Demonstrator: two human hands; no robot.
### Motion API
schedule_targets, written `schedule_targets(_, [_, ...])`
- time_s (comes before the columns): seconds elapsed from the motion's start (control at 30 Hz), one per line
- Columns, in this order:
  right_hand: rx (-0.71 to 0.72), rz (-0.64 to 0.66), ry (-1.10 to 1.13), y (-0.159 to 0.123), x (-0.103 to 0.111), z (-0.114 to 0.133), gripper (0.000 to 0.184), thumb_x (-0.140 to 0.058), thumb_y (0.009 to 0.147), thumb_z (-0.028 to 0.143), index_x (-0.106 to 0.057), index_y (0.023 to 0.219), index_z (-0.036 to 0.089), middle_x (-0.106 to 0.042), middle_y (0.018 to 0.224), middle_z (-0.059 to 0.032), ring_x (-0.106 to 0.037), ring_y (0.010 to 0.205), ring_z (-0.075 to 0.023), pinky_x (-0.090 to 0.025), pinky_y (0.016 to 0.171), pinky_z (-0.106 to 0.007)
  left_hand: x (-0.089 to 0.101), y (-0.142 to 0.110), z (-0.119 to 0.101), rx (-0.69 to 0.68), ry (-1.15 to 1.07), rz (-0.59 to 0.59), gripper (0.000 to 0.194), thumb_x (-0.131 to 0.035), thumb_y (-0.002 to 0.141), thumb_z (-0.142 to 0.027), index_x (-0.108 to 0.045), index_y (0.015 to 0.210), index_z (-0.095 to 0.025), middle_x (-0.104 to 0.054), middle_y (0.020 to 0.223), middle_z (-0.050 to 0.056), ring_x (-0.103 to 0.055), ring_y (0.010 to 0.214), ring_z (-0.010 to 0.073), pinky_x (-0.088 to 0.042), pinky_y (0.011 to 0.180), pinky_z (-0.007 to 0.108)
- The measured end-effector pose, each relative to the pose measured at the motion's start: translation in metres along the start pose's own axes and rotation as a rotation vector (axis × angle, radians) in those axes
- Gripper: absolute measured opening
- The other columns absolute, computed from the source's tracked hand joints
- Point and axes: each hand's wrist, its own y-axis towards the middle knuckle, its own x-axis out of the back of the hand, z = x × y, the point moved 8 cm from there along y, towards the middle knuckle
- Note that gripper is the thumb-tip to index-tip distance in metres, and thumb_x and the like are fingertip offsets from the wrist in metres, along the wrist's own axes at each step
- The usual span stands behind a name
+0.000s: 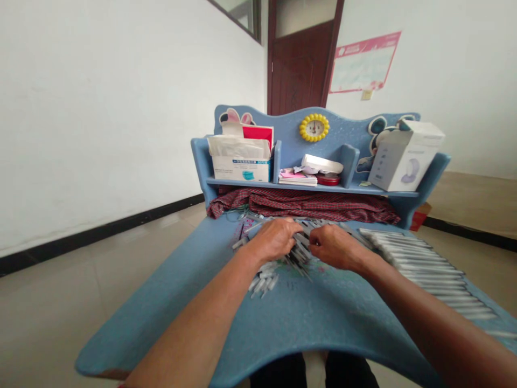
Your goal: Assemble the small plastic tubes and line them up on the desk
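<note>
Left hand [278, 239] at thin rods [299, 254]

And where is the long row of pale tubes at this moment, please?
In the head view, the row of pale tubes lies along the right side of the blue desk, to the right of the right hand.
</note>
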Motion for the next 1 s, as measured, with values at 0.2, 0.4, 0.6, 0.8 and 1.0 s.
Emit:
schedule_targets(0.2, [-0.006, 0.008, 0.442, 0.017, 0.000, -0.006, 0.036, -0.039, 0.086, 0.037, -0.064, 0.078, 0.013, -0.064, 0.059, -0.0043, -0.056, 0.050, -0.0112, -0.036, 0.047, -0.019, -0.002, 0.001, 0.016, 0.067, 0.019, 0.000, 0.018, -0.050, 0.076, -0.019, -0.067, 0.082, -0.020, -0.066, 0.080, 0.007, -0.061, 0.082, 0.0189, -0.043, 0.074, 0.026])
schedule_targets(0.4, [-0.061, 0.036, 0.247, 0.033, -0.025, -0.012, 0.026, -0.044, 0.081, 0.029, -0.066, 0.078, 0.015, -0.068, 0.067, -0.0078, -0.063, 0.061, -0.0156, -0.044, 0.056, -0.022, 0.005, -0.005, 0.048, 0.269, 0.176, -0.008, 0.020, -0.048, 0.077, -0.021, -0.065, 0.085, -0.017, -0.066, 0.080, 0.011, -0.062, 0.081, 0.0223, -0.044, 0.071, 0.029])
schedule_targets(0.6, [-0.119, 0.093, -0.132, 0.033, -0.039, 0.008, 0.031, -0.048, 0.078, 0.030, -0.068, 0.095, 0.013, -0.067, 0.097, -0.0172, -0.063, 0.092, -0.0265, -0.046, 0.073, -0.030, 0.004, -0.006, 0.050, 0.284, 0.163, -0.014, 0.020, -0.049, 0.077, -0.022, -0.065, 0.087, -0.017, -0.066, 0.082, 0.011, -0.062, 0.083, 0.0227, -0.044, 0.073, 0.030])
schedule_targets(0.8, [-0.144, 0.143, -0.100, 0.036, -0.046, 0.001, 0.036, -0.045, 0.080, 0.035, -0.067, 0.099, 0.014, -0.067, 0.101, -0.0152, -0.063, 0.093, -0.0247, -0.047, 0.072, -0.028, 0.002, -0.006, 0.049, 0.266, 0.162, -0.009, 0.020, -0.048, 0.076, -0.021, -0.066, 0.085, -0.017, -0.066, 0.082, 0.011, -0.062, 0.084, 0.0230, -0.044, 0.073, 0.030])
schedule_targets(1.0, [-0.139, 0.156, -0.111, 0.036, -0.047, -0.002, 0.034, -0.041, 0.082, 0.027, -0.068, 0.097, 0.013, -0.068, 0.098, -0.0165, -0.064, 0.090, -0.0247, -0.047, 0.070, -0.029, 0.003, -0.005, 0.047, 0.251, 0.168, -0.003, 0.020, -0.048, 0.075, -0.020, -0.066, 0.082, -0.016, -0.066, 0.079, 0.012, -0.062, 0.080, 0.0243, -0.044, 0.069, 0.031])
